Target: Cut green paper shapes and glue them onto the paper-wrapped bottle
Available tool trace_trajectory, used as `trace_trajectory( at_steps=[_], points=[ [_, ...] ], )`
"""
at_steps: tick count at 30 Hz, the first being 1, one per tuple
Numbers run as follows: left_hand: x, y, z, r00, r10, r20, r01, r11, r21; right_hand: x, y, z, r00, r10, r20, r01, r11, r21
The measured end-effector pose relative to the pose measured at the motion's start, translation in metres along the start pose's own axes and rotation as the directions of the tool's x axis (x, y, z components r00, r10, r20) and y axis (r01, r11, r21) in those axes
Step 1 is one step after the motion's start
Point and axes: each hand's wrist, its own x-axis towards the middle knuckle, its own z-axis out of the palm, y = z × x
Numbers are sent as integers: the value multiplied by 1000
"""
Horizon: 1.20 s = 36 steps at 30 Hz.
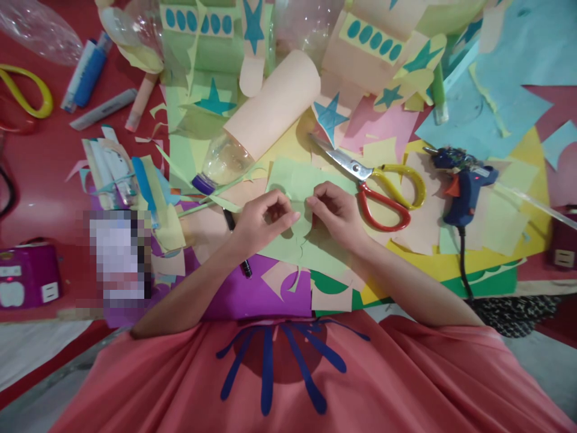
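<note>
My left hand (265, 218) and my right hand (337, 215) face each other at the middle of the table, fingertips a short way apart. Both are closed in a pinch on a pale green paper piece (301, 225); its exact outline blends into the green sheets below. Right of my right hand lie open-bladed scissors (360, 171) with one yellow and one red handle. Just beyond my hands, a plastic bottle (228, 159) wrapped in peach paper lies on its side, its purple cap toward the left. A black pen (246, 267) is partly hidden under my left forearm.
A blue glue gun (469, 186) with a black cord rests at right. Markers (92, 72) and a second pair of scissors (31, 90) lie at left. Star-decorated paper-wrapped bottles (211, 48) stand along the back. Paper scraps (288, 279) cover much of the tabletop.
</note>
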Motion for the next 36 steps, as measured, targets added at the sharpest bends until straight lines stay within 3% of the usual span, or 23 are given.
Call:
trace_trajectory(
  at_steps=[4,6,10,14,22,28,33,36],
  points=[
    [-1,-4,-1,999,-36,37,35,999,34,-1,1,-1,969,-244,50,249,960,-132],
    [-1,-6,-2,999,-44,9,43,998,55,-2,0,-1,955,-274,113,291,940,-177],
    [0,-8,-2,998,-53,-17,53,999,9,-3,0,-2,966,-213,149,233,963,-135],
    [2,-6,-1,994,-98,-39,95,993,-68,-2,2,0,991,-81,102,79,997,25],
    [1,-1,-3,991,-70,-117,66,997,-35,-2,3,3,975,24,222,-53,991,126],
    [1,1,-1,987,-88,-132,73,991,-111,-3,5,2,975,19,222,-44,993,109],
    [1,2,0,982,-116,-151,90,982,-167,-2,5,2,985,-32,172,19,997,75],
    [1,3,-1,982,-112,-149,89,985,-149,-2,3,3,990,0,139,-5,999,37]
  ],
)
